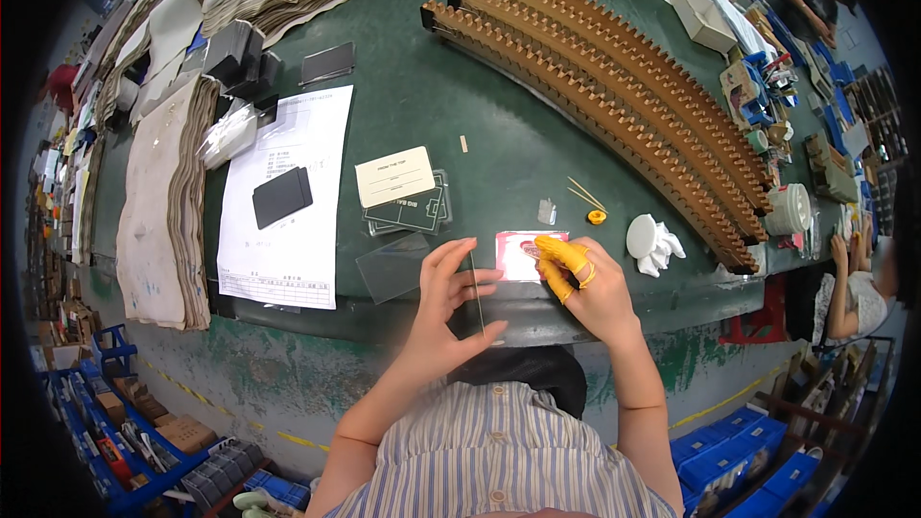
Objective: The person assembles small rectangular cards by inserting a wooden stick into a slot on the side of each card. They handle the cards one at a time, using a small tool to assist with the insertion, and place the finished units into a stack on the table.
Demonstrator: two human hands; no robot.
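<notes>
My left hand (439, 302) grips a thin flat card (477, 295) by its edges between fingers and thumb. The card stands edge-on, so its face is hidden. My right hand (597, 290), with yellow finger cots (560, 254) on some fingers, bends its fingertips together over a pink and white card (516, 269) at the table's near edge. Something small and pale may be at those fingertips, too small to name. Left of my left hand lies a clear sheet (391, 269). Beyond it, a cream card (395, 178) rests on a stack of dark green cards (417, 214).
Three long slotted wooden racks (595, 86) curve along the right. A white cloth (657, 247), a yellow roll (597, 218) and thin sticks (583, 194) lie nearer. Leftward are a printed paper (321, 153), black cards (282, 198) and a thick sheet stack (163, 221).
</notes>
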